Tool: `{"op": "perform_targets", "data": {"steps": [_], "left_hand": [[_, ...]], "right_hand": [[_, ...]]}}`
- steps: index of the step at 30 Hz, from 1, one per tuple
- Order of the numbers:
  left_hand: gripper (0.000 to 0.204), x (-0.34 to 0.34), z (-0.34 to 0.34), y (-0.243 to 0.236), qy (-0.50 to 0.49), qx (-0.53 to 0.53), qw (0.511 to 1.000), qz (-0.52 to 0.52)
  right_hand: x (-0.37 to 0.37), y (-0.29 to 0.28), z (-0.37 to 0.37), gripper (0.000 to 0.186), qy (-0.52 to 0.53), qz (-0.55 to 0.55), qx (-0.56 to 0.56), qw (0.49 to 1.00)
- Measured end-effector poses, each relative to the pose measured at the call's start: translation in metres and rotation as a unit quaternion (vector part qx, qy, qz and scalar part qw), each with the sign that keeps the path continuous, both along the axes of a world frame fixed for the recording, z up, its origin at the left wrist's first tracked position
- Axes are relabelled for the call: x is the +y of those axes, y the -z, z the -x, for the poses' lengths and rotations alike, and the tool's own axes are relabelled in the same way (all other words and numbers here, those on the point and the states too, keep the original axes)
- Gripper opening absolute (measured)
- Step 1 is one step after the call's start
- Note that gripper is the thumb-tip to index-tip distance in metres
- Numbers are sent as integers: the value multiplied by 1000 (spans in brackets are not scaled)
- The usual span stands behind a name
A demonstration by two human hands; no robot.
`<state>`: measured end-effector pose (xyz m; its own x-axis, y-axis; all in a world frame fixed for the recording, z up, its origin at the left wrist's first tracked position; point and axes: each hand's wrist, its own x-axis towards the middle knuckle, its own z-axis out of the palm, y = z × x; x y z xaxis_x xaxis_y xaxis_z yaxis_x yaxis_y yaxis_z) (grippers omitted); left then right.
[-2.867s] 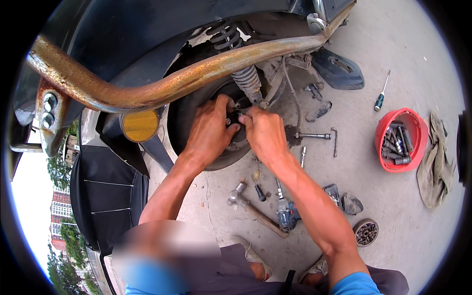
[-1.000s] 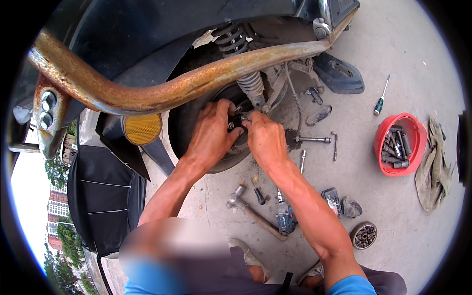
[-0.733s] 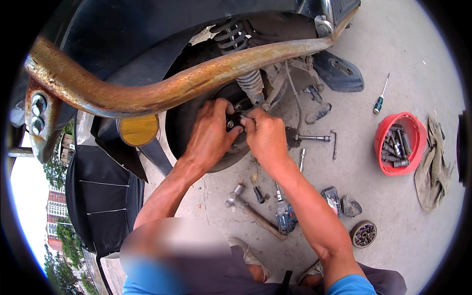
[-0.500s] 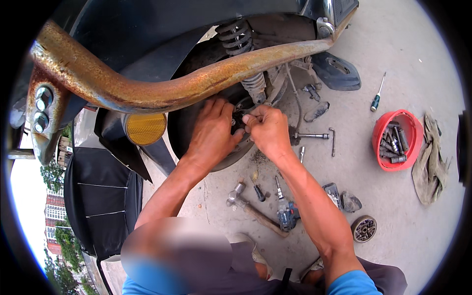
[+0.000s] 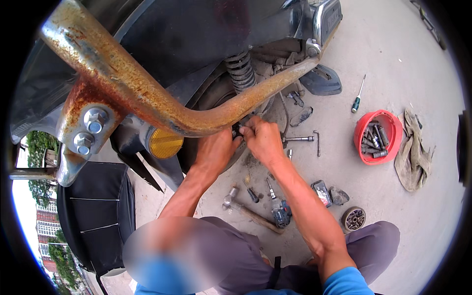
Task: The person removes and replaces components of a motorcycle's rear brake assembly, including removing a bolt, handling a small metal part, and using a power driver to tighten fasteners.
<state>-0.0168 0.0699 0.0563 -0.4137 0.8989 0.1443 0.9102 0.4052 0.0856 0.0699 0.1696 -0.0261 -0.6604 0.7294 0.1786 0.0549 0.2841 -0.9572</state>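
Note:
My left hand (image 5: 215, 151) reaches in beneath a rusty bent tube (image 5: 147, 98). Its thumb bends toward a small dark part (image 5: 237, 132) at the wheel hub, and the tube covers most of its fingers; the hand looks closed. From the other side my right hand (image 5: 263, 141) comes in with thumb and fingers pinched at the same spot. What the fingertips hold is too small and hidden to name. A coil spring shock absorber (image 5: 241, 71) stands above the dark wheel (image 5: 189, 147), and an amber round reflector (image 5: 165, 143) sits left of my hands.
On the concrete lie a hammer (image 5: 250, 211), a cordless drill (image 5: 280, 211), a socket wrench (image 5: 300, 138), an L-shaped wrench (image 5: 318, 142) and a screwdriver (image 5: 359, 93). Further right are a red bowl (image 5: 361, 152) of sockets, a rag (image 5: 412, 157) and a round tin (image 5: 345, 223).
The view has shifted, so the rusty tube looks larger and lower and now hides more of my left fingers. Both hands stay at the hub, still close together.

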Motion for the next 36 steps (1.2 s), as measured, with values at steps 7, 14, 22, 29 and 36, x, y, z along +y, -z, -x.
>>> {"op": "perform_targets", "data": {"steps": [7, 14, 22, 29, 36], "left_hand": [[47, 1, 0, -5, -15, 13, 1000, 16], [49, 2, -5, -4, -2, 59, 998, 21], [52, 0, -5, 5, 7, 60, 998, -23], [54, -5, -5, 5, -2, 66, 998, -16], [57, -16, -19, -3, 3, 84, 996, -24]], "right_hand": [[-5, -5, 4, 18, 3, 135, 13, 991], [-18, 10, 7, 19, 62, 7, 66, 996], [-11, 14, 7, 10, 29, -7, 101, 994], [-10, 10, 4, 7, 15, -129, 22, 991], [-9, 7, 6, 8, 2, -160, 3, 987]]}}
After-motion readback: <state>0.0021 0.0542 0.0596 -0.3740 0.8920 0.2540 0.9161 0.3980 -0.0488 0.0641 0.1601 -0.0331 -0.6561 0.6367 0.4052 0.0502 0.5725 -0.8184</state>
